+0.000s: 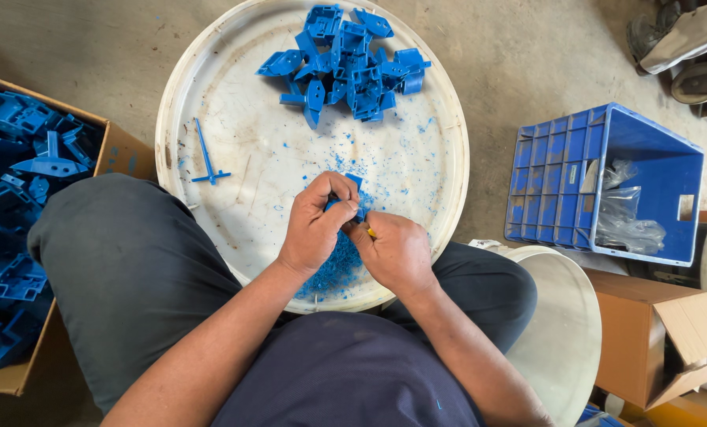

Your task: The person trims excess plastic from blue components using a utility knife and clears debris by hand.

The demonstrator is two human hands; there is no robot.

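**Blue plastic part being trimmed over a round white tray**

Small blue moulded plastic part (pixel 352 192) sits pinched between both hands, just above the near half of a large round white plastic tray (pixel 235 150). The left hand (pixel 315 225) curls closed around the part, fingers wrapped over its top. The right hand (pixel 393 249) presses against it from the other side, closed on something with a thin yellow tip (pixel 371 233), likely a small trimming tool; what it is cannot be told for sure.

Judging by the blue plastic shavings (pixel 333 269) heaped directly under the hands, the step in hand looks like scraping excess material off the part. The next move probably calls for a steady grip and short, controlled strokes.

A pile of similar blue parts (pixel 345 63) lies at the far side of the tray, well apart from the hands. A cardboard box of blue parts (pixel 17 237) stands beside the person's left knee.
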